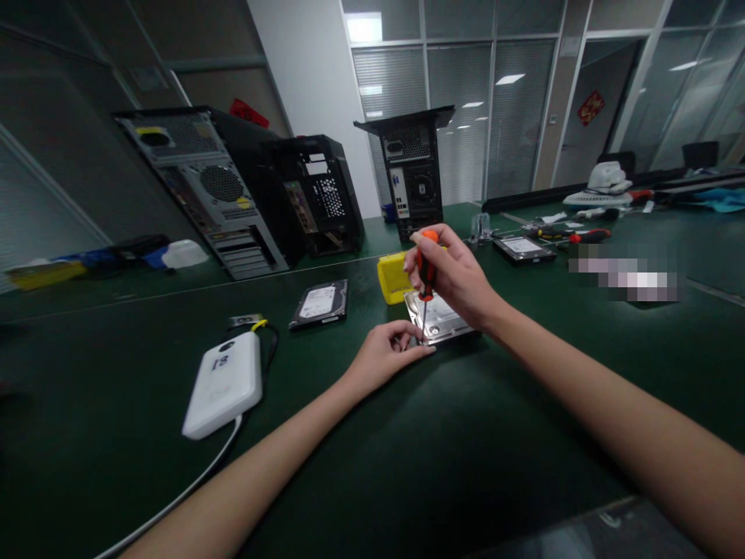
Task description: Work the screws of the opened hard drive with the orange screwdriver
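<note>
A silver hard drive [443, 323] lies flat on the dark green table in front of me. My right hand [447, 268] is closed round the orange and black handle of a screwdriver [427, 273], held nearly upright. Its thin shaft points down to the drive's near left corner; the tip's exact contact is too small to make out. At that same corner my left hand [391, 347] grips the drive, thumb along the near edge and fingers curled beside the shaft. Just behind the drive stands a yellow box [392, 279], partly hidden by my right hand.
Another hard drive [320, 303] lies to the left, a further drive [523, 249] at the back right. A white power bank [226, 384] with a cable sits at left. Computer cases [244, 194] stand behind. Pliers [587, 236] and other tools lie at far right.
</note>
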`<move>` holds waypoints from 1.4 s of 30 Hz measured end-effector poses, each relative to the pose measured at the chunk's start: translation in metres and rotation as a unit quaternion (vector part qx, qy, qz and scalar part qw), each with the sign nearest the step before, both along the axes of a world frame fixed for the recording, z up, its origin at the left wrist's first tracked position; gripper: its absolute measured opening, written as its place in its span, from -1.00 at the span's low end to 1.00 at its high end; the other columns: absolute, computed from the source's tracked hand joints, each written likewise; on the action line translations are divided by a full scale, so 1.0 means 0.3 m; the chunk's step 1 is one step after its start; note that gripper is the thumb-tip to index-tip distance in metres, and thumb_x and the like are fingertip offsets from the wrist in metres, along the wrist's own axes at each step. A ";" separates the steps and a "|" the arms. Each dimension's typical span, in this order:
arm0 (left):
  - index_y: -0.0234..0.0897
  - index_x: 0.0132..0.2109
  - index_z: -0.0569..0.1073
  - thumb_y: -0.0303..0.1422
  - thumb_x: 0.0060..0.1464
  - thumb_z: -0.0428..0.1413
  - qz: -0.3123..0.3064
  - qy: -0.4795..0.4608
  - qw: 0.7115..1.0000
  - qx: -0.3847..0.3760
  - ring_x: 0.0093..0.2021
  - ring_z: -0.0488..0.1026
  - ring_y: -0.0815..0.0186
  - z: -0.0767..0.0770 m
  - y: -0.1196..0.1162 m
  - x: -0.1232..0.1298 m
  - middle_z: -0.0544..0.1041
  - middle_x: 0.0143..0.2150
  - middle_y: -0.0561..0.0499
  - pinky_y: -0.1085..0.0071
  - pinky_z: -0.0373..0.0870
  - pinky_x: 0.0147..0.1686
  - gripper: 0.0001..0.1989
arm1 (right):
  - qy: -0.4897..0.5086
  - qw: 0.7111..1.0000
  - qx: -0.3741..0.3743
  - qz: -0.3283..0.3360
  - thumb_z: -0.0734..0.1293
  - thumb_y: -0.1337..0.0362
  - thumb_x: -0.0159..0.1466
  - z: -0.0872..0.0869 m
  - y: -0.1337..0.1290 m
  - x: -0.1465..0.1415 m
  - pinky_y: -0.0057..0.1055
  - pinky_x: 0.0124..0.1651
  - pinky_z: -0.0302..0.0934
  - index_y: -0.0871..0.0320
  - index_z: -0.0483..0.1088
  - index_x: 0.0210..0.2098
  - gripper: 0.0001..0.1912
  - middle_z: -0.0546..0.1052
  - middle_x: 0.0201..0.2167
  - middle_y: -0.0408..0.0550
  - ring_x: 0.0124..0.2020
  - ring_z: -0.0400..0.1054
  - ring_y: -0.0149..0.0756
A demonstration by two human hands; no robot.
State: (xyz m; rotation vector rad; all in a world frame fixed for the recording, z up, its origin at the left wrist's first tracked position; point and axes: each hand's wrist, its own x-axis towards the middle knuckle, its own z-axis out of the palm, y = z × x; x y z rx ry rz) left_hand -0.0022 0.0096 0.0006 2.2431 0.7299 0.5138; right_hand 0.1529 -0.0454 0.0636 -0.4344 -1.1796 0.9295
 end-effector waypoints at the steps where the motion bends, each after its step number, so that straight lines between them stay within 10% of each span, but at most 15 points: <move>1: -0.33 -0.21 0.51 -0.04 -0.03 0.20 0.000 0.002 1.000 0.000 -0.51 0.15 0.39 0.001 -0.001 0.000 0.23 -0.55 0.15 0.48 0.06 -0.47 -0.58 | -0.001 1.000 0.002 0.001 0.35 0.11 0.21 -0.001 0.000 0.000 -0.58 -0.51 0.13 0.10 0.17 -0.26 -0.71 0.40 -0.50 -0.26 -0.57 0.27 -0.58; 11: -0.31 -0.23 0.51 -0.04 -0.04 0.19 0.002 0.001 1.000 0.002 -0.50 0.16 0.38 0.003 -0.002 0.002 0.24 -0.54 0.14 0.48 0.08 -0.47 -0.60 | -0.023 0.999 0.030 -0.036 0.26 0.06 0.27 -0.008 0.011 0.002 -0.56 -0.54 0.02 0.03 0.27 -0.13 -0.75 0.24 -0.53 -0.27 -0.60 0.11 -0.58; 29: -0.31 -0.22 0.51 -0.02 -0.04 0.19 0.007 -0.001 1.000 0.005 -0.50 0.16 0.38 -0.005 0.001 0.001 0.24 -0.54 0.14 0.48 0.09 -0.46 -0.57 | 0.009 0.999 0.019 -0.042 0.32 0.10 0.23 -0.014 0.022 0.021 -0.46 -0.19 0.32 0.06 0.22 -0.21 -0.75 0.45 -0.32 -0.21 -0.37 0.39 -0.53; 42: -0.32 -0.22 0.51 -0.04 -0.04 0.21 0.001 -0.007 1.000 0.005 -0.49 0.15 0.39 -0.005 0.004 -0.001 0.24 -0.53 0.14 0.48 0.07 -0.47 -0.59 | -0.013 0.998 0.018 -0.050 0.25 0.05 0.27 -0.013 0.014 0.010 -0.56 -0.50 0.10 0.00 0.24 -0.16 -0.77 0.27 -0.51 -0.28 -0.58 0.15 -0.57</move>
